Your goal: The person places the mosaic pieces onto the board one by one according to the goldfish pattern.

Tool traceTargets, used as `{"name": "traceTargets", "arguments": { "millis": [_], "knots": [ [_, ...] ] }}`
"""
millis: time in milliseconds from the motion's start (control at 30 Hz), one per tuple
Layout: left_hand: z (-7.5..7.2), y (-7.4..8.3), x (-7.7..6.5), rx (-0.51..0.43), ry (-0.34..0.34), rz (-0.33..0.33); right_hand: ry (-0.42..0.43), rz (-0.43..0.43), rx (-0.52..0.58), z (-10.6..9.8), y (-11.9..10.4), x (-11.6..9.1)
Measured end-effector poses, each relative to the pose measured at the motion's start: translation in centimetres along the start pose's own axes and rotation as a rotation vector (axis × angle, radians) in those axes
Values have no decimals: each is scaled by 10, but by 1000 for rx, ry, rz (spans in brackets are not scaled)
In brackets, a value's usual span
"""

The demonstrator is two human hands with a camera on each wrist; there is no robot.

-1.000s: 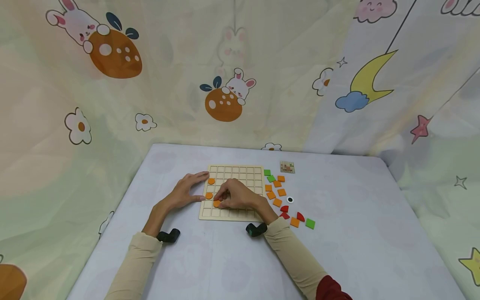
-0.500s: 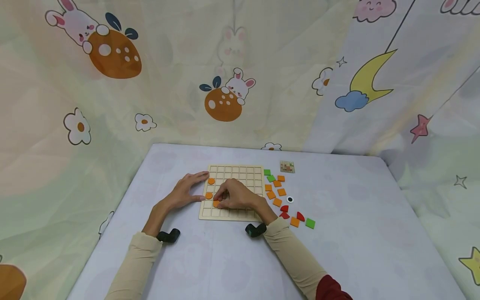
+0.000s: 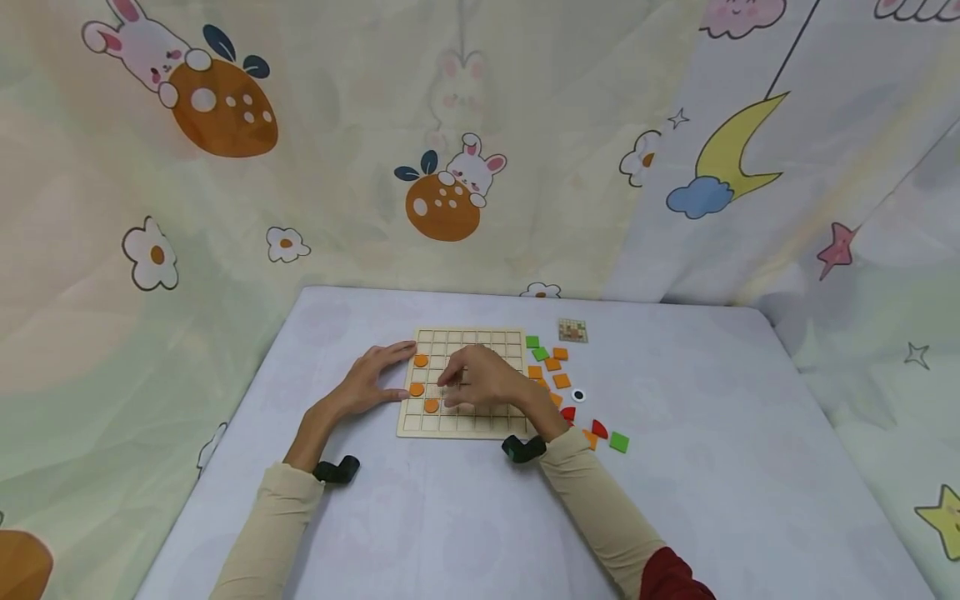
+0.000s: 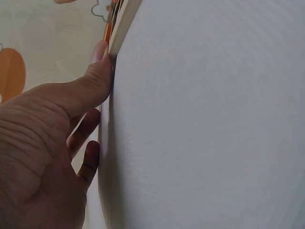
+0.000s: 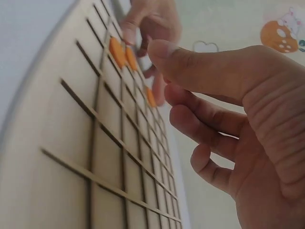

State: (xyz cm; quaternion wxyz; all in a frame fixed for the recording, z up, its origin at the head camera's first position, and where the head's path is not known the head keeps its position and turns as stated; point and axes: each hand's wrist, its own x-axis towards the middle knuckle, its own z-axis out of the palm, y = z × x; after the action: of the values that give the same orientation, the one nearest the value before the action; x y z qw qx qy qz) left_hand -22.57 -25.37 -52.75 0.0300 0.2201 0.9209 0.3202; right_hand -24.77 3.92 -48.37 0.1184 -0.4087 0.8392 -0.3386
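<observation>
Three orange discs (image 3: pixel 431 406) are placed on the board (image 3: pixel 480 423), left; loose pieces (image 3: pixel 562 381), right, apparently remain. The left hand (image 3: pixel 367 381) is spread at the board's edge; the right hand (image 3: pixel 483 377) is held above, fingers apart.

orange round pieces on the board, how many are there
3: a far disc and a middle disc along the left edge of the board, and a near disc one column in. The right hand may hide more.
</observation>
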Motion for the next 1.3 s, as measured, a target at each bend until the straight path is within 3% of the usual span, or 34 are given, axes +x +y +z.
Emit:
{"name": "traceTargets", "arguments": {
  "millis": [533,933,1300],
  "knots": [
    [-3,3,3,-15,5,-19,74,71,72,-43,20,-33],
    [-1,6,1,-28,7,-20,138,182,79,-61,37,-61],
    [-1,6,0,-24,9,-20,179,206,14,-72,61,-86]
  ]
}}
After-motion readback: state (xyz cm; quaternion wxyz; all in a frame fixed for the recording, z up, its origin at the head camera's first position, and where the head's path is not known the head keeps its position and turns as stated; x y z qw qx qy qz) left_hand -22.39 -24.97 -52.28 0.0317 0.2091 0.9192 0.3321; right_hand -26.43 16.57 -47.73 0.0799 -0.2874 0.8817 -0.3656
